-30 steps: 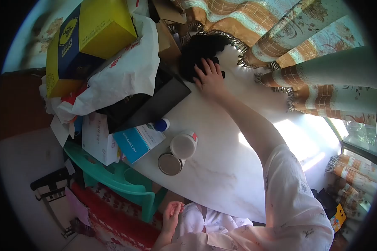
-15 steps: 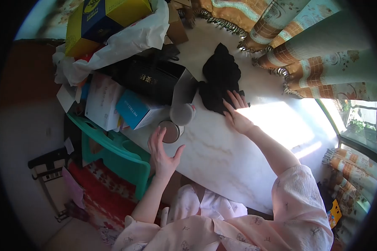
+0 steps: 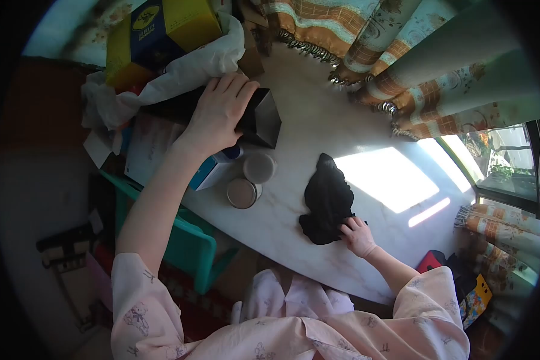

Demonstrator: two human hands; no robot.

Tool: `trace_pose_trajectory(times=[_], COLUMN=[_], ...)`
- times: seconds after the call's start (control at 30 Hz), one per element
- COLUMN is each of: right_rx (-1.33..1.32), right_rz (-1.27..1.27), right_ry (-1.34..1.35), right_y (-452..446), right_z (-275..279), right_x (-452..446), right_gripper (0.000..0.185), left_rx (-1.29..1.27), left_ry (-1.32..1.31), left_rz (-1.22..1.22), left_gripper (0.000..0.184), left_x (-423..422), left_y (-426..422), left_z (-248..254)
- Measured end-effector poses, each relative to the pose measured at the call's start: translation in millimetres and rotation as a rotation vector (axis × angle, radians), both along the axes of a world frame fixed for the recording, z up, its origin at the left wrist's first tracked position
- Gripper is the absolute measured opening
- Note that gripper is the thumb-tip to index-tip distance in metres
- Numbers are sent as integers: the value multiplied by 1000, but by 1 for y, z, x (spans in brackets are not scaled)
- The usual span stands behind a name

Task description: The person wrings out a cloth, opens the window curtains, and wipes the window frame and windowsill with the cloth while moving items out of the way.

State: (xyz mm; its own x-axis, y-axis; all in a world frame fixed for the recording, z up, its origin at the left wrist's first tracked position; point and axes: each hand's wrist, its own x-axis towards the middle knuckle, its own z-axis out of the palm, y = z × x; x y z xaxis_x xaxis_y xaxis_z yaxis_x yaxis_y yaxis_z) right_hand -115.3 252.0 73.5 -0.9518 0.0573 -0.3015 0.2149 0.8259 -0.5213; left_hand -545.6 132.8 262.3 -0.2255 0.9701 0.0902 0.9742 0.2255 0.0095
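Observation:
My left hand point(image 3: 219, 114) is over the black box point(image 3: 264, 123) among the piled goods, fingers curled across its top and thumb on the near side. A dark blue round end shows below the thumb, partly hidden. At the right, my right hand point(image 3: 358, 236) pinches the lower edge of a crumpled black cloth piece point(image 3: 329, 201) with a wavy edge, which lies on the marble-patterned table point(image 3: 282, 210). Two round lidded jars, one point(image 3: 259, 168) behind the other point(image 3: 242, 194), stand between my hands, nearer the left one.
A yellow and blue box point(image 3: 162, 36) rests on white wrapping point(image 3: 186, 72) at the back left. A blue box point(image 3: 207, 174) and a white box point(image 3: 150, 150) stand by the table edge. A green chair point(image 3: 189, 246) is below. Fringed curtains point(image 3: 396, 78) hang at right.
My left hand has moved up and away from beside the jars onto the black box. My right hand has drawn the black cloth nearer to me across the table.

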Motion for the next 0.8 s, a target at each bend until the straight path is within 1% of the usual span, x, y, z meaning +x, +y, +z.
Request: trace_pose_trajectory(times=[0.03, 0.07, 0.1, 0.17, 0.2, 0.23, 0.27, 0.3, 0.37, 0.4, 0.43, 0.47, 0.53, 0.57, 0.6, 0.67, 0.8], right_rx=[1, -92, -188, -306, -524, -741, -513, -281, 53, 145, 190, 174, 149, 121, 94, 38, 22], right_rz=[-4, -231, -452, -735, -856, -977, -930, -870, -444, -289, -274, -275, -281, -184, -85, 20, 283], right_ry=[5, 50, 96, 171, 178, 179, 291, 400, 294, 290, 293, 304, 315, 352, 395, 413, 404], right_y=[4, 10, 16, 35, 49, 63, 74, 82, 93, 90, 84, 84, 85, 80, 77, 68, 35], right_z=[2, 5, 11, 32, 35, 34, 18, -1, -13, -27, -40, -53, -60, -54, -47, -35, -39], right_x=[-9, -21, -38, -78, -97, -111, -122, -132, -151, -159, -167, -178, -210, -228, -250, -293, -371], right_gripper=[29, 27, 24, 20, 20, 21, 26, 31, 40, 45, 50, 50, 51, 50, 49, 45, 40], left_rx=[32, 15, 55, 101, 95, 238, 383, 384, 555, 634, 710, 766, 855, 886, 912, 937, 923], left_ry=[-23, -18, -10, 13, 14, -27, -67, -70, -309, -389, -471, -510, -492, -460, -414, -279, -1], left_rz=[-26, -6, -12, 14, 18, 59, 100, 106, 211, 248, 280, 318, 414, 459, 511, 606, 791], left_gripper=[88, 73, 71, 70, 70, 69, 68, 68, 61, 62, 64, 61, 55, 52, 49, 43, 31], left_x=[-3, 0, 3, 11, 16, 21, 25, 29, 39, 43, 47, 52, 63, 68, 74, 85, 109], left_y=[0, 0, -4, -18, -25, -32, -38, -43, -54, -61, -70, -81, -110, -125, -141, -172, -229], left_z=[-4, -3, -4, -3, -2, 0, 6, 14, 36, 42, 49, 53, 65, 70, 76, 86, 106])
